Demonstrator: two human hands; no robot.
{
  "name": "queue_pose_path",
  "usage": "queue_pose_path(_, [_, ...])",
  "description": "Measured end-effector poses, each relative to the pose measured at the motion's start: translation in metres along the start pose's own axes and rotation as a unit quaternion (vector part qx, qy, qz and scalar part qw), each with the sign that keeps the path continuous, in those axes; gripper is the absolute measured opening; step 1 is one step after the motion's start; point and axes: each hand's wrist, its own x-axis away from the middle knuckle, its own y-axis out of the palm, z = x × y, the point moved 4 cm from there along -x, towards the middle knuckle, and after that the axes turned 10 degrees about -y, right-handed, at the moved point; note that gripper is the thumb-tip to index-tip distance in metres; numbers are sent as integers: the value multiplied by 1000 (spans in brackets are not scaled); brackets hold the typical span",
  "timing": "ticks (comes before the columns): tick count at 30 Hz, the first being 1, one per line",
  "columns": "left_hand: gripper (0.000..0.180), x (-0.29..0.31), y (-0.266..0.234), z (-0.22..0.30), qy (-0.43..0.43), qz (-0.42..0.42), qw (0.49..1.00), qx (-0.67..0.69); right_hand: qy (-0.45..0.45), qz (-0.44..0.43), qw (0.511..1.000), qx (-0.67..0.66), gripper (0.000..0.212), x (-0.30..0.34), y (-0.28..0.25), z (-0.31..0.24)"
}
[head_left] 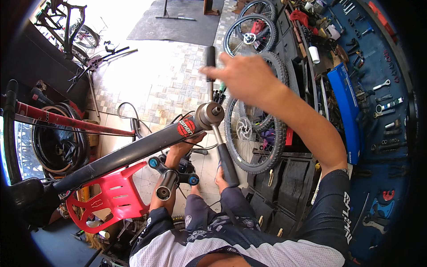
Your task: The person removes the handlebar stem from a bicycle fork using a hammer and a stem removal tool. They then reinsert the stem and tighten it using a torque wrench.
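Observation:
A two-handled headset tool with a round metal head sits on the head tube end of a black bicycle frame. One black grip points toward me, the other away. My right hand is at the far grip, its index finger stretched across it and slightly blurred; the other fingers look loosely bent. Below the head tube, my left hand is closed round something that the frame mostly hides. A suspension fork with blue caps stands in front of me, beside my left forearm.
A red plastic chair stands at left. Bicycle wheels lean against dark cabinets on the right. Tools hang on a blue board, and a blue box stands near it. A red frame tube crosses the left side.

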Motion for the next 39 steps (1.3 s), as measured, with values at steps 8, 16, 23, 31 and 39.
queue_pose_path(8, [44, 23, 32, -25, -119, -30, 985, 118, 83, -233, 969, 15, 17, 64, 8, 29])
queue_pose_path(16, [42, 3, 3, -5, -3, 12, 1000, -9, -187, -314, 895, -255, 32, 70, -45, -47])
queue_pose_path(23, [62, 5, 2, -7, -166, -57, 972, 154, -181, -2, 958, -221, 22, 6, -54, -66])
queue_pose_path(31, [62, 14, 14, -18, -168, -33, 954, 248, 33, -142, 989, 13, 25, -6, 4, 24])
queue_pose_path(39, [39, 12, 17, -14, 17, 13, 1000, -19, -2, -321, 943, -85, 21, 75, -9, 0])
